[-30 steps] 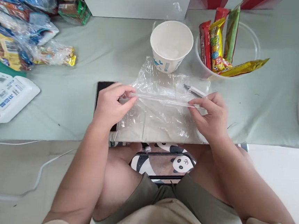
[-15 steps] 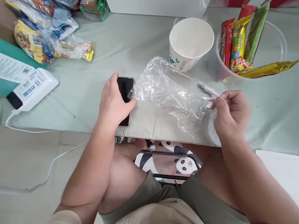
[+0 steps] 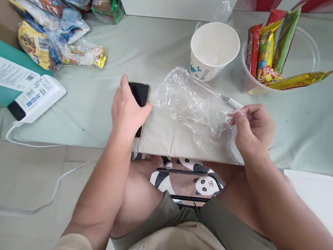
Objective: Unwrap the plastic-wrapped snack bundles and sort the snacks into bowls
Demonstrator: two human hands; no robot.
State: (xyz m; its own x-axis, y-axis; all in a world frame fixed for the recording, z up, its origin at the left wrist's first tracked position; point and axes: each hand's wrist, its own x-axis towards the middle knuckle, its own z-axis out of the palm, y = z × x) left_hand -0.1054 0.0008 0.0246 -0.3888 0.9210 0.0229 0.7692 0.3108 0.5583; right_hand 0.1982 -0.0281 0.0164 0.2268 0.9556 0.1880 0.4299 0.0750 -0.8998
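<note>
A black-screened phone [image 3: 140, 93] lies on the cloth-covered table, partly hidden under my left hand [image 3: 130, 108]. The fingers curl over its left side while the thumb reaches its right edge. A crumpled clear plastic bag [image 3: 183, 99] spreads across the table between my hands. Its right end is pinched between the thumb and fingers of my right hand [image 3: 255, 127]. Along the bag's upper edge lies a thin dark and white strip, perhaps a pen, close to my right fingertips. A white paper cup [image 3: 214, 47] stands just behind the bag.
Several wrapped snack bars stand in a clear plastic tub [image 3: 317, 52] at the back right. Bagged snacks [image 3: 55, 25] are piled at the back left. Nearer left are a teal package [image 3: 1, 75] and a white device [image 3: 42, 98] with a cable. A white box [image 3: 174, 1] borders the back.
My right hand has come slightly left with the bag end, and the bag looks a little more bunched. My left hand and the phone have shifted slightly away from me.
</note>
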